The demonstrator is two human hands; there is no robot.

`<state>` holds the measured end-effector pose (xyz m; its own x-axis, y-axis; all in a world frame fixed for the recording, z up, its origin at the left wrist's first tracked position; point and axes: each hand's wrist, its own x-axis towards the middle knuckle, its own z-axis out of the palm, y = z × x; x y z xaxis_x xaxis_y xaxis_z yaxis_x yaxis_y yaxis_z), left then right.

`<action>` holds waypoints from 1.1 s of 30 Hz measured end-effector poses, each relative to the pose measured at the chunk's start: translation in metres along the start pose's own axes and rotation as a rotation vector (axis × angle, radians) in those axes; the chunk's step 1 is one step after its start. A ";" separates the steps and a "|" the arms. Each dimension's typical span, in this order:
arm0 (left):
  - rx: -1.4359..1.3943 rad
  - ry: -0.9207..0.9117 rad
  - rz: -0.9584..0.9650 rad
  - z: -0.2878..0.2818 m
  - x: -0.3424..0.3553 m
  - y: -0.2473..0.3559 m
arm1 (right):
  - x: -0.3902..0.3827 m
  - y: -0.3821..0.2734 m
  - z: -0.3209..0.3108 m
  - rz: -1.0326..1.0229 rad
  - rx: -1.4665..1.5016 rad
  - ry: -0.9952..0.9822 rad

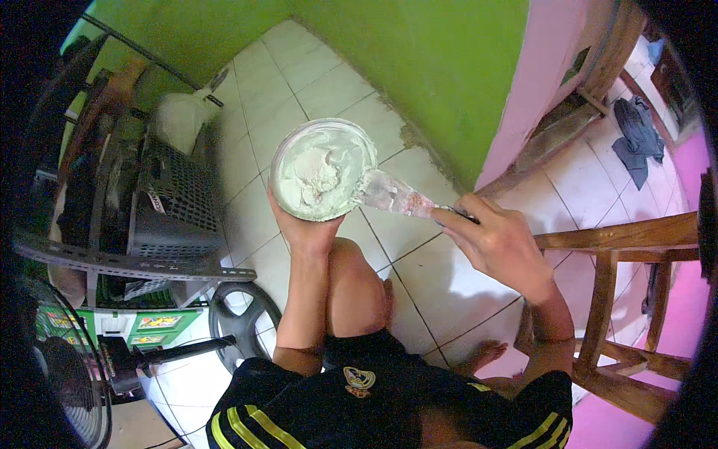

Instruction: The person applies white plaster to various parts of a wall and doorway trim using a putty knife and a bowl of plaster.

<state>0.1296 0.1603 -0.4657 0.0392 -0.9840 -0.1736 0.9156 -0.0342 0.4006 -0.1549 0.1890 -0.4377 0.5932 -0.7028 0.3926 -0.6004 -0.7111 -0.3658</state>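
My left hand (305, 230) holds up a round tub (361, 144) from its near side, with most of the fingers hidden behind it. White paste (314, 178) lies inside and is smeared over the inner wall. In my right hand (495, 243) is a putty knife (396, 196), gripped by its handle with closed fingers. The blade is coated with whitish paste and reddish marks. Its tip touches or overlaps the tub's right rim; which of the two I cannot tell.
To the left, a metal shelf (134, 263) carries a dark perforated basket (183, 198) and a white bag (183, 120). A fan (71, 367) with a round black base stands below. A green wall (441, 82) rises ahead. At right are a wooden chair (606, 299) and a grey cloth (636, 138) on the tiles.
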 end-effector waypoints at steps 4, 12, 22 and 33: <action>-0.079 -0.005 -0.011 0.009 0.000 0.004 | 0.014 -0.016 -0.021 0.015 -0.101 -0.052; -0.154 -0.140 -0.044 0.019 0.000 0.025 | 0.051 -0.032 -0.083 0.012 -0.173 -0.260; -0.159 -0.043 -0.053 0.027 0.003 0.015 | 0.116 -0.014 -0.093 0.067 -0.136 -0.256; -0.193 -0.092 -0.096 0.023 0.007 0.016 | 0.172 -0.040 -0.080 -0.028 -0.361 -0.429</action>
<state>0.1348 0.1493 -0.4396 -0.0807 -0.9900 -0.1159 0.9733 -0.1034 0.2048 -0.0717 0.0985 -0.2878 0.7316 -0.6817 -0.0076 -0.6817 -0.7314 -0.0186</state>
